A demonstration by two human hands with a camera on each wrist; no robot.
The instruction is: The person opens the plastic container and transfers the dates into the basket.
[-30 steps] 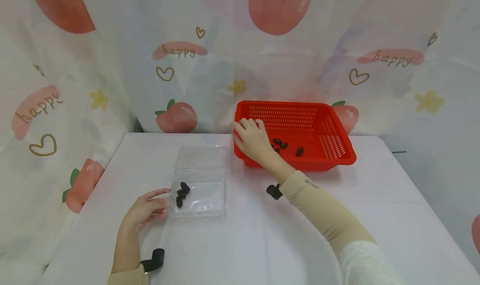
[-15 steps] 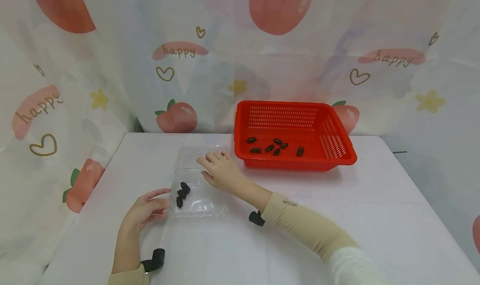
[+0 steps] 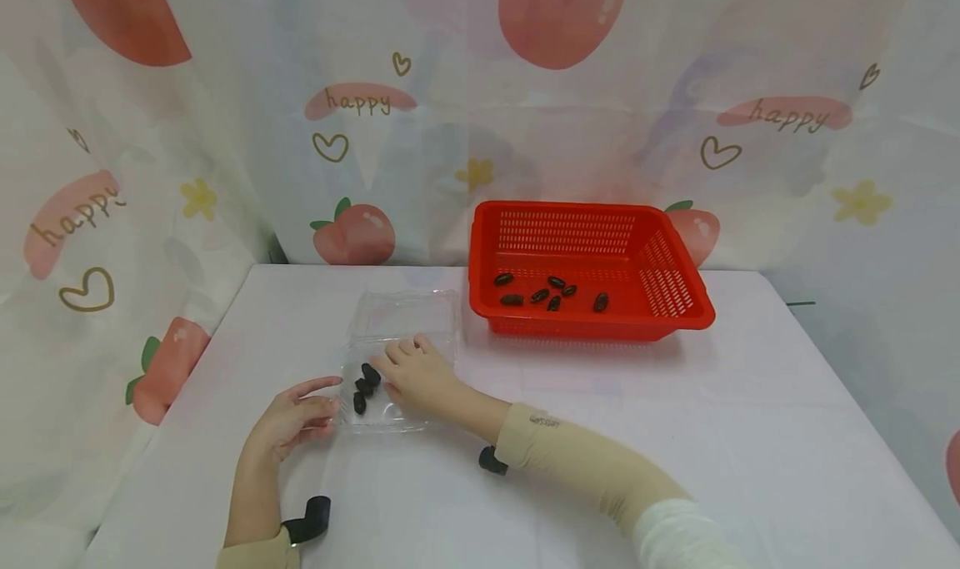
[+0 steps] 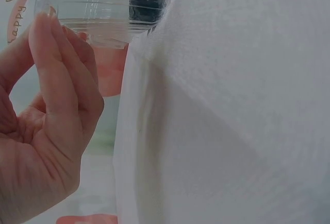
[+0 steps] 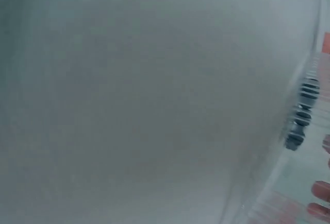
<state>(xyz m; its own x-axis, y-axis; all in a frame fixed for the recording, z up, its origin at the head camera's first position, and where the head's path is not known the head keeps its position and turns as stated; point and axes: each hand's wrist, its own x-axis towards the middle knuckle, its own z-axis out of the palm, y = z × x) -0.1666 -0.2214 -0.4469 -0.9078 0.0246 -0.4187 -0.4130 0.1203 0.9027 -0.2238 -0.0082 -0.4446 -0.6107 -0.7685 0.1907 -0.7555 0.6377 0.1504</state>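
A clear plastic box lies with its lid folded back on the table. Three small, dark, oval pieces sit at its left side, kind not clear. My left hand is at the box's left edge; the left wrist view has its thumb and fingertips pinching the side wall. Over the box, just right of the dark pieces, my right hand reaches down with bent fingers. Whether it holds anything is hidden; only its fingertips show in the right wrist view.
A red slotted basket stands at the back right of the table, with several dark oval pieces on its floor. White cloth covers the table. A patterned curtain hangs close behind it.
My right hand has moved from the basket's left side leftward and down to the box. The left hand stays at the box's edge.
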